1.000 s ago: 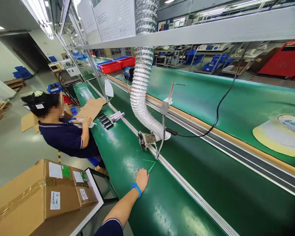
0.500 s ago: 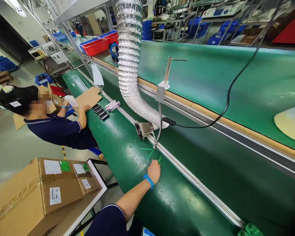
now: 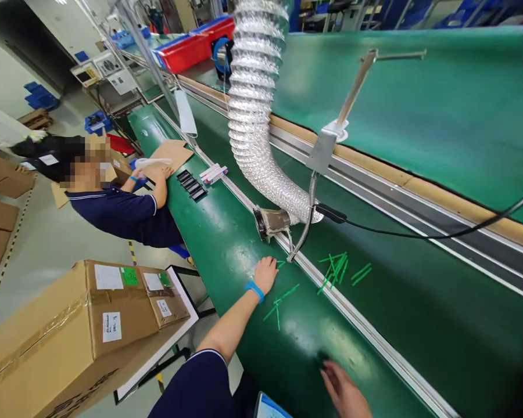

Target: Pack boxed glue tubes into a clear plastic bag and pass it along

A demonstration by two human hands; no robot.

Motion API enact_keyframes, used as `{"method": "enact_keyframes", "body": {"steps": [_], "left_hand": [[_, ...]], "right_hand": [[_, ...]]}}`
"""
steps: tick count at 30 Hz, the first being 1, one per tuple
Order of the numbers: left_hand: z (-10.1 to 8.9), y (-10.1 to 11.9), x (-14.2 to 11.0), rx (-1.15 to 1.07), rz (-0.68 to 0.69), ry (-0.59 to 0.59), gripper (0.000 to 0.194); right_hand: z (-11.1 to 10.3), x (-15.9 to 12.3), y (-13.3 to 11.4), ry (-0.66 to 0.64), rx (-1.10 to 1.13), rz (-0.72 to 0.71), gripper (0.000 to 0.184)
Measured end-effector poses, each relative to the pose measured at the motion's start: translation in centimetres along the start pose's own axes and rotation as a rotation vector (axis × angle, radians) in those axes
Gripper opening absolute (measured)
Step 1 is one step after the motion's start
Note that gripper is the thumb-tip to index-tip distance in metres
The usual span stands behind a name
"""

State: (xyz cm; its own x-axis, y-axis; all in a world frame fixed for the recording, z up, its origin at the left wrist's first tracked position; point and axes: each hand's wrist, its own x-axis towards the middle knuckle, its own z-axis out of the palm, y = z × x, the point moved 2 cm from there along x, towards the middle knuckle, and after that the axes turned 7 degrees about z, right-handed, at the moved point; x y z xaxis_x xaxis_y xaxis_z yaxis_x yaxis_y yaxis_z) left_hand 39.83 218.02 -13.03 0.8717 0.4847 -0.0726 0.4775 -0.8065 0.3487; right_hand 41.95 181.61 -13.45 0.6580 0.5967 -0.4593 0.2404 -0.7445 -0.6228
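Note:
My left hand (image 3: 267, 274), with a blue wristband, lies palm down on the green bench top (image 3: 226, 232). Its fingers are slightly spread, and their tips touch or nearly touch a thin green strip (image 3: 281, 264). Closer to me, several loose green strips (image 3: 279, 303) lie crossed on the bench. Over the metal rail, a heap of similar strips (image 3: 335, 268) lies partly on the rail and partly on the green belt behind it, with a few strips (image 3: 361, 274) beside it. My right hand (image 3: 346, 392) is above the near bench, thumb and fingers apart, holding nothing visible.
A silver flexible duct (image 3: 253, 128) comes down to a nozzle (image 3: 272, 222) at the rail. A clamp stand (image 3: 325, 148) and black cable (image 3: 396, 233) are nearby. On the left, a co-worker (image 3: 113, 212) handles cardboard (image 3: 168, 154); large cartons (image 3: 39, 337) stand closer.
The view has shifted. Green strips now lie scattered over bench, rail and belt where few showed before. My left hand no longer shows green in its fingers. My right hand has come into view.

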Motion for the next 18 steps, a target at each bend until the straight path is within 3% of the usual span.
{"method": "enact_keyframes", "body": {"steps": [2, 5, 8, 11, 13, 18], "left_hand": [[0.2, -0.9, -1.6, 0.019, 0.000, -0.030, 0.021], [0.6, -0.7, -3.6, 0.044, -0.035, -0.050, 0.022], [0.9, 0.1, -5.3, 0.055, -0.096, -0.054, 0.017], [1.3, 1.2, -6.9, 0.033, -0.139, -0.054, 0.014], [1.7, 2.5, -8.0, 0.011, -0.141, -0.052, 0.015], [3.8, 7.5, -8.5, -0.192, -0.214, -0.036, 0.034]], "right_hand": [[1.6, 2.6, -4.3, -0.033, -0.092, -0.098, 0.037], [4.1, 6.5, -10.4, 0.027, -0.314, -0.174, 0.032], [6.0, 9.3, -14.0, 0.084, -0.481, -0.200, 0.021], [6.8, 10.8, -14.6, 0.088, -0.498, -0.177, 0.007], [6.6, 11.4, -14.1, 0.089, -0.480, -0.137, 0.009], [4.2, 13.0, -11.6, 0.120, -0.381, -0.014, 0.012]]}}
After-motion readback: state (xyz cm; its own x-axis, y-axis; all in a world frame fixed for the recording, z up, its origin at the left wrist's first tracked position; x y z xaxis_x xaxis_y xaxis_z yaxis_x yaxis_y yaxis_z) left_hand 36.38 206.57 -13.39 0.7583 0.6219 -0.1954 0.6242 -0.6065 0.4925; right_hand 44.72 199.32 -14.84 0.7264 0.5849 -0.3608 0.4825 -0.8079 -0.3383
